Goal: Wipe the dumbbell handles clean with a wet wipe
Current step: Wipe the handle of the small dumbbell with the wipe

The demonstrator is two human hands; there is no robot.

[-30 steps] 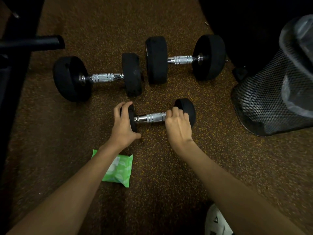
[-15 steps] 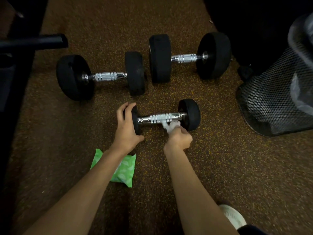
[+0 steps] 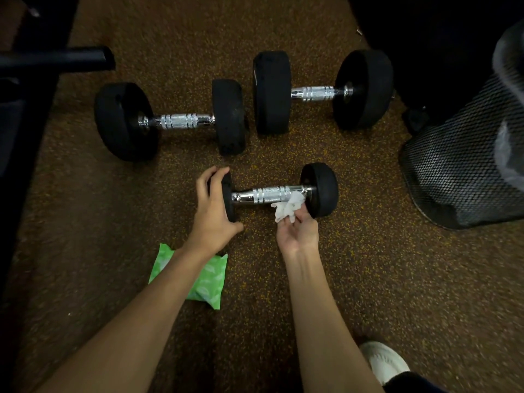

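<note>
We count three dumbbells on the floor (image 3: 368, 279): back-left dumbbell (image 3: 178, 121), back-right dumbbell (image 3: 314, 93), small dumbbell (image 3: 249, 196) nearest us. Left hand (image 3: 215, 211) grips its left head; right hand (image 3: 297, 234) pinches the wet wipe (image 3: 287, 208) against the handle (image 3: 272, 194), right end. One green wipe pack (image 3: 209, 279) under our left forearm, one mesh bin (image 3: 453, 171) close right. Open floor lower right.

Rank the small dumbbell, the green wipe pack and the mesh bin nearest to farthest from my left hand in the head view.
1. Small dumbbell: left hand grips its left plate.
2. Green wipe pack: beneath the left forearm.
3. Mesh bin: far right.
</note>
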